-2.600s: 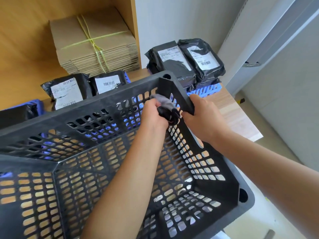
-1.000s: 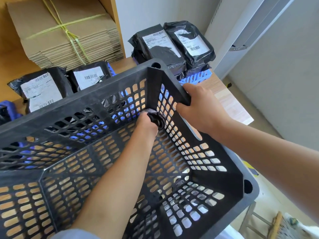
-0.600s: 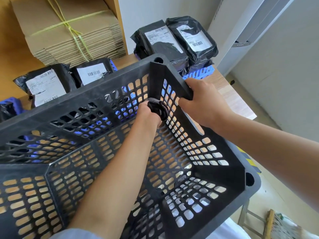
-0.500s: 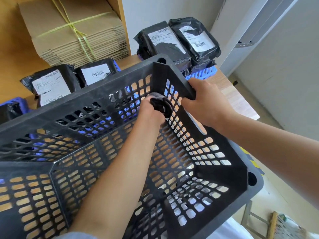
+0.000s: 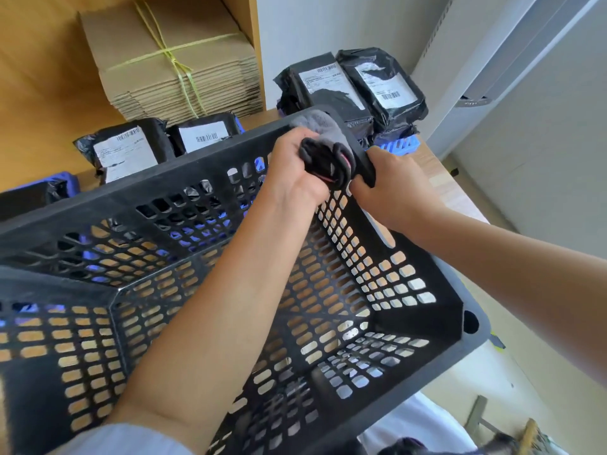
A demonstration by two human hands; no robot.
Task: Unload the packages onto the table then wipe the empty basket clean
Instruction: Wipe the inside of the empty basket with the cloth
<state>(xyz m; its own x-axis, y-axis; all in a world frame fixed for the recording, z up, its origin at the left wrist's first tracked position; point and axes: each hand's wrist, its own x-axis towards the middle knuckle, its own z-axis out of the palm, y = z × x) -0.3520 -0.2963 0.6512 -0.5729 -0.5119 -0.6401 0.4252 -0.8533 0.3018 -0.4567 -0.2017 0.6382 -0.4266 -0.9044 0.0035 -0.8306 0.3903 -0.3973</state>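
The left hand is pressing a bunched cloth along the basket corner rim, while the right hand is gripping that rim; steady bracing should help.

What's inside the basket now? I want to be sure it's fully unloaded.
No packages show inside the basket. Only the left hand reaches in, gripping a cloth at the far corner. The forearm covers a strip of the floor, so that part can't be checked.
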